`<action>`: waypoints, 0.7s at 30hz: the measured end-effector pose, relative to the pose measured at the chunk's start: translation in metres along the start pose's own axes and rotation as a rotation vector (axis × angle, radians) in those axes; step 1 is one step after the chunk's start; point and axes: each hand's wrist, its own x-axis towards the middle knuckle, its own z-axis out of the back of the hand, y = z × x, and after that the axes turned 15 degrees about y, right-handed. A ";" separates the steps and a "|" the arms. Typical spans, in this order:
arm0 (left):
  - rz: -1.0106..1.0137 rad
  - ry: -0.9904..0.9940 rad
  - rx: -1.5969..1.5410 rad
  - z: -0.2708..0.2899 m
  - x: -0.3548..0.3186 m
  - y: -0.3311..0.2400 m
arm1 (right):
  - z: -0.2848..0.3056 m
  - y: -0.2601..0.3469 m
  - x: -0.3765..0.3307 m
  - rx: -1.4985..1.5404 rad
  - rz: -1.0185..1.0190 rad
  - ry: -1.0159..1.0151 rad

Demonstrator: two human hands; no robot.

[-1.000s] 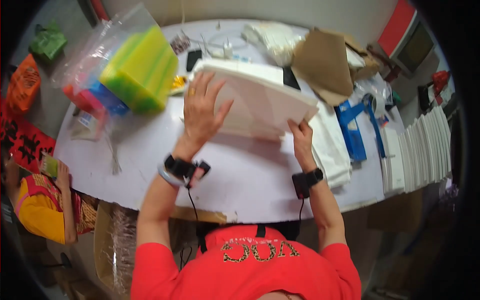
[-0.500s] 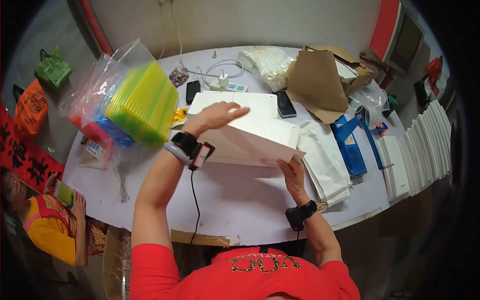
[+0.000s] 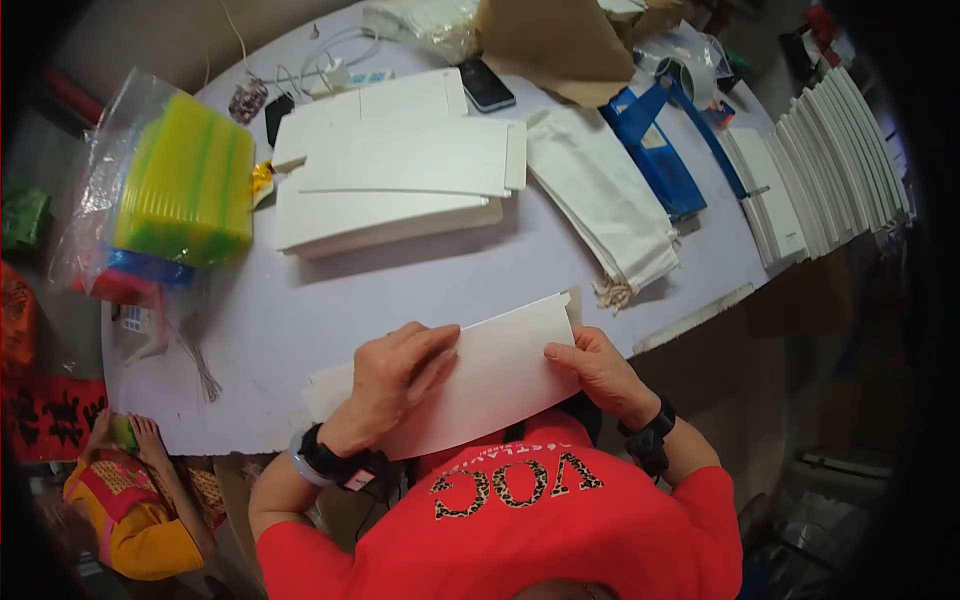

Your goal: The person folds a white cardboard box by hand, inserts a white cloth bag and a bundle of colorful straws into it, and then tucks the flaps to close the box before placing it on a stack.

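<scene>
A flat white carton [image 3: 500, 365] is at the table's near edge, tilted against the front of my red shirt. My right hand [image 3: 605, 375] grips its right end, thumb on the upper face and fingers behind. My left hand [image 3: 400, 375] bends over the left part of the same carton, fingers together and pressed to its face; the palm side is hidden. A stack of flat white cartons [image 3: 400, 160] lies farther off on the table, a little left of the middle.
Yellow-green plastic-wrapped items [image 3: 185, 180] stand at the left. White cloth bags [image 3: 600, 195], a blue tape dispenser [image 3: 655, 165] and a phone [image 3: 486, 85] lie beyond. Standing white cartons [image 3: 840, 160] line the right edge. Another person [image 3: 140, 500] sits at lower left.
A carton has come off the stack and toward my body, held in both hands. My arms have drawn back from the stack. The view has tilted down and turned.
</scene>
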 end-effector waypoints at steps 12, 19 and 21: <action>0.010 -0.044 -0.061 -0.054 -0.034 -0.020 | -0.003 -0.008 -0.015 -0.468 -0.081 0.112; 0.165 0.010 -0.199 -0.068 -0.031 -0.018 | -0.002 -0.017 -0.001 -0.474 0.079 -0.044; 0.191 0.002 -0.269 -0.073 -0.041 -0.025 | 0.000 -0.020 -0.012 -0.341 -0.162 -0.051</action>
